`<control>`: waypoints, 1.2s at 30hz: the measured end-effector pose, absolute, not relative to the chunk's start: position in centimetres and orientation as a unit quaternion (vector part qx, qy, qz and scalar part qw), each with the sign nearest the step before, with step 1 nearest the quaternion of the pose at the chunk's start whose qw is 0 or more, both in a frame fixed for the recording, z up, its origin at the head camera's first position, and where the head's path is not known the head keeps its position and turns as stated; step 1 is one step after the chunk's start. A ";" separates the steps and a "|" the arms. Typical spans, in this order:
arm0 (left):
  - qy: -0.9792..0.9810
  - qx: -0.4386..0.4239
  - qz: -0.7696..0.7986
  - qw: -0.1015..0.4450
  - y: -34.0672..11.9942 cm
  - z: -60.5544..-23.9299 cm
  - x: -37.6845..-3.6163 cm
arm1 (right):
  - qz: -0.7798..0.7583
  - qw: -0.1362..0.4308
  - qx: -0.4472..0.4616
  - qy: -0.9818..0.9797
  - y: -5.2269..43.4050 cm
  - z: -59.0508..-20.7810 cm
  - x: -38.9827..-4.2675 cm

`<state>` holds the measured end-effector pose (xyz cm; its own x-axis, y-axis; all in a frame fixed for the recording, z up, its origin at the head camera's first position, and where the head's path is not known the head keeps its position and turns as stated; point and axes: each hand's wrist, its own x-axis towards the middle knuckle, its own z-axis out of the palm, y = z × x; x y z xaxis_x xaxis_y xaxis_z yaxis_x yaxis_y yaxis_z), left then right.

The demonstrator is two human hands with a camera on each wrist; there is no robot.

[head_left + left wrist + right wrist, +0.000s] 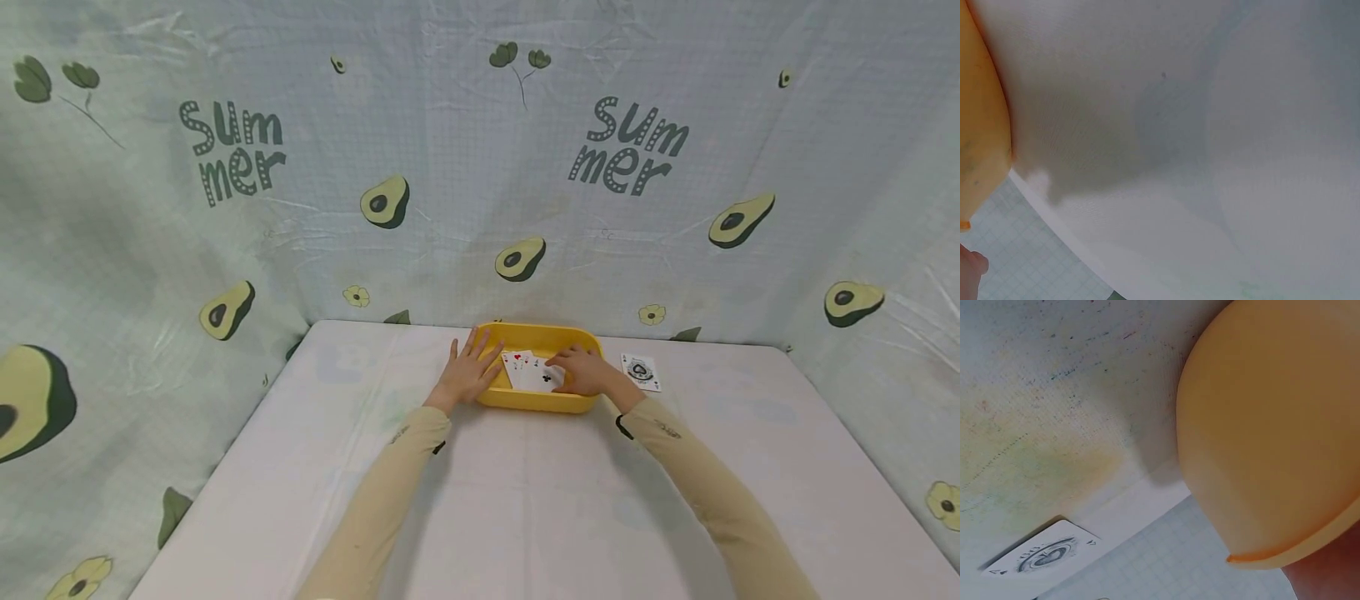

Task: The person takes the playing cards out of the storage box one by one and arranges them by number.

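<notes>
A yellow plastic tray (536, 402) stands by the table's far edge with several playing cards (517, 368) fanned inside it. My left hand (467, 377) rests on the tray's left end, fingers straight and spread. Reaching in over the right end, my right hand (587, 372) holds the card with a club (546, 379) between bent fingers and thumb. Part of that card is hidden under the hand. Outside the tray, to its right, an ace of spades (641, 372) lies face up. The right wrist view shows this ace (1050, 553) beside the tray's outer wall (1272, 425).
A pale cloth covers the table (517, 500). Behind it hangs a curtain (450, 150) printed with avocados and lettering, which also runs along both sides. In the left wrist view, the tray's side (982, 119) shows at the left edge.
</notes>
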<state>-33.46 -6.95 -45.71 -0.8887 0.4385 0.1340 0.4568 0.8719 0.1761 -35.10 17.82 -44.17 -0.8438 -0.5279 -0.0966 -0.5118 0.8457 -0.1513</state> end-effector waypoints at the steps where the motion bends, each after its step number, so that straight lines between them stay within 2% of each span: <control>1: -0.966 -0.232 -0.103 0.046 -6.9 -45.7 -33.5 | -0.058 0.070 -0.269 0.959 17.8 -44.2 -35.1; 16: -0.965 -0.233 -0.114 0.037 -7.0 -45.7 -33.6 | -0.048 0.102 -0.248 0.962 17.7 -45.3 -35.8; 19: -0.962 -0.235 -0.134 0.031 -7.1 -46.3 -34.1 | -0.047 0.101 -0.240 0.964 17.6 -45.3 -35.9; 23: -0.955 -0.250 -0.149 0.052 -7.3 -47.8 -35.1 | -0.039 0.102 -0.230 0.967 17.6 -45.3 -36.0; 29: -0.958 -0.243 -0.150 0.036 -7.2 -46.2 -33.9 | -0.035 0.106 -0.232 0.966 17.4 -45.2 -36.2; 34: -0.959 -0.245 -0.137 0.045 -7.3 -48.8 -36.3 | -0.034 0.105 -0.231 0.967 17.4 -45.3 -36.2; 36: -0.955 -0.257 -0.129 0.074 -7.5 -49.9 -37.0 | -0.037 0.103 -0.229 0.967 17.3 -45.4 -36.2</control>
